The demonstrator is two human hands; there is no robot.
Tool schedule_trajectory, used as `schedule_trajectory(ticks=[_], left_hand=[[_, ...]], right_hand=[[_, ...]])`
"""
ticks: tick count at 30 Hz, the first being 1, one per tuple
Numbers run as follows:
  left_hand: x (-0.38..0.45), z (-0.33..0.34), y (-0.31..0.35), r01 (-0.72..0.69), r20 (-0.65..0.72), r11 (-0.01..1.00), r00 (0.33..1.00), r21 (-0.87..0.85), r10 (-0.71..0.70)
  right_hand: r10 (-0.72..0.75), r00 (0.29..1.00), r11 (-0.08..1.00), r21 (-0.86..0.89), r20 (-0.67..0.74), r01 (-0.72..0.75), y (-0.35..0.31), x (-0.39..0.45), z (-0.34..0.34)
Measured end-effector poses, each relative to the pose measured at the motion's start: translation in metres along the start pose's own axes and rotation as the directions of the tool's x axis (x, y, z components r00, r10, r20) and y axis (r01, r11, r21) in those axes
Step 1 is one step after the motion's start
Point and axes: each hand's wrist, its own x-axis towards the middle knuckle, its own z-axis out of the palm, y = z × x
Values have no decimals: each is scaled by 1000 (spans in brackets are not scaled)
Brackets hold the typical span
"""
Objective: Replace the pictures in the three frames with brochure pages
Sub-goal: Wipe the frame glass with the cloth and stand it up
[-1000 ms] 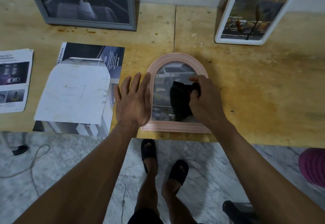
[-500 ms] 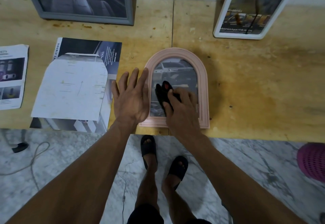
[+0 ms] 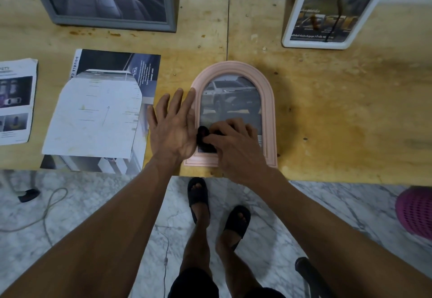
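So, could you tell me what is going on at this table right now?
A person is wiping the glass of the pink arched frame, which lies flat near the table's front edge. The right hand holds a dark cloth against the lower part of the glass, while the left hand lies flat, steadying the frame's left side. A car picture shows in the frame. The grey frame and white frame stand at the back, and brochure pages lie to the left.

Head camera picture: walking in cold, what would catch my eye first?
Probably the pink arched frame lying flat at the table's near edge, a car picture inside. The right hand holds a black cloth on its glass, while the left hand lies flat beside the frame. Behind, a grey frame and a white frame stand against the wall.
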Motion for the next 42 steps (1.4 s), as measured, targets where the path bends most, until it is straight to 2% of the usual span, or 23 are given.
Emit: schedule_trajectory(ticks=[7,20,25,28,30,32,34,42], left_hand=[[0,1,-3,-29,-6,999,1000,26,29],[1,0,-7,-46,9,998,999,36,45],[1,0,-7,-39,24,999,999,36,38],[1,-1,-6,-38,27,998,999,42,37],[0,-1,-5,-28,18,999,999,42,27],[0,-1,-4,-28,15,999,1000,40,28],[0,-1,-5,-27,25,999,999,36,26],[0,-2,-4,-24,29,999,999,27,23]], right_hand=[[-107,994,990,-88,31,109,15,-6,-8],[-135,990,962,-231,51,143,57,-24,-31],[-225,971,930,-279,84,239,70,-17,-43],[-200,979,936,-291,26,199,63,6,-47],[-277,961,937,-219,6,272,52,24,-41],[-431,897,875,-199,94,442,41,32,-28],[-496,855,829,-210,150,518,37,31,-16],[-336,936,882,-314,106,352,51,59,-16]])
